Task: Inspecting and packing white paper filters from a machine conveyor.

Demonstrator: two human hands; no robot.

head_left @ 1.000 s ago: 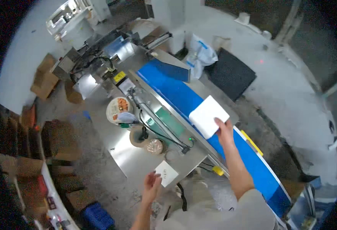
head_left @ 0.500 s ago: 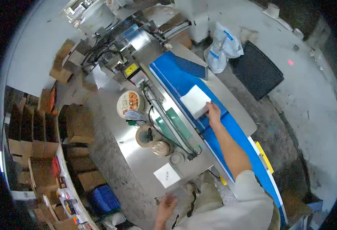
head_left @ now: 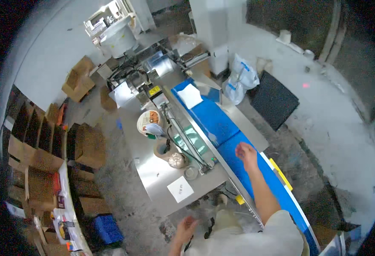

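Note:
A flat white packet or sheet (head_left: 190,96) lies on the far part of the blue conveyor belt (head_left: 228,143), near a metal side plate. My right hand (head_left: 246,154) hovers over the nearer part of the belt, apart from the packet. Its fingers are loosely bent and hold nothing. Low in front of my body is my left hand (head_left: 186,226), empty with slightly curled fingers. To the left of the belt, on a steel table, lies a white card (head_left: 180,189) with small dark print.
The steel table (head_left: 149,179) carries a round tub (head_left: 148,120), a tan tape roll (head_left: 162,147) and a clear roll (head_left: 176,160). A machine with cables stands at the belt's far end. Cardboard boxes (head_left: 89,145) line the left; white bags (head_left: 240,81) and a black mat lie right.
My right hand has let go of the white packet and drawn back toward me. The packet has moved farther along the belt, away from me. My left hand stays low.

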